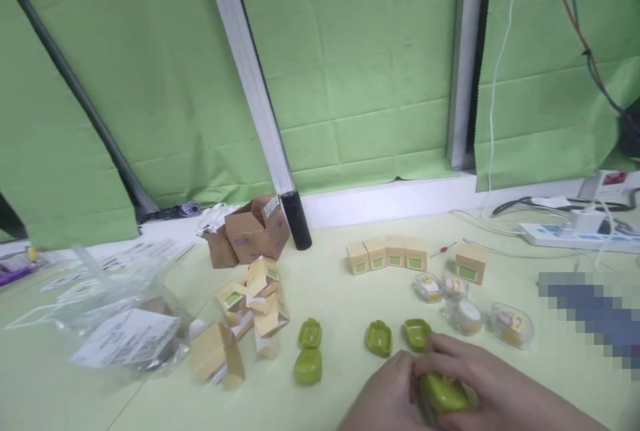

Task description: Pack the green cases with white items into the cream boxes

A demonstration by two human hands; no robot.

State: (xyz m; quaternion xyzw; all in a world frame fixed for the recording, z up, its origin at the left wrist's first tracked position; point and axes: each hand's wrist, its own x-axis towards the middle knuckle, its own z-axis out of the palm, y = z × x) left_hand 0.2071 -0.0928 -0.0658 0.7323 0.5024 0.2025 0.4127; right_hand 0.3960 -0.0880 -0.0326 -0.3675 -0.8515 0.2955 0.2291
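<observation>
At the lower right, my left hand (387, 396) and my right hand (493, 374) are both closed around a small green plastic case (444, 393). My fingers partly cover it. Just beyond my hands lie a green plastic shell (379, 339) and a second green shell (416, 331), hollow side up. To the left sit an open green shell (310, 333) and a rounded green piece (308, 367), close together. Several clear packs are grouped beyond my right hand, among them a clear pack with a pale round item (467, 315) and a clear pack with a yellow mark (511, 325).
Small tan boxes (395, 252) stand in a row, with another tan box (470, 263) to their right. Opened tan boxes (265, 277) pile up left, near a clear plastic bag (150, 337). A brown carton (257, 231), black cylinder (296, 221) and power strip (550, 235) line the back.
</observation>
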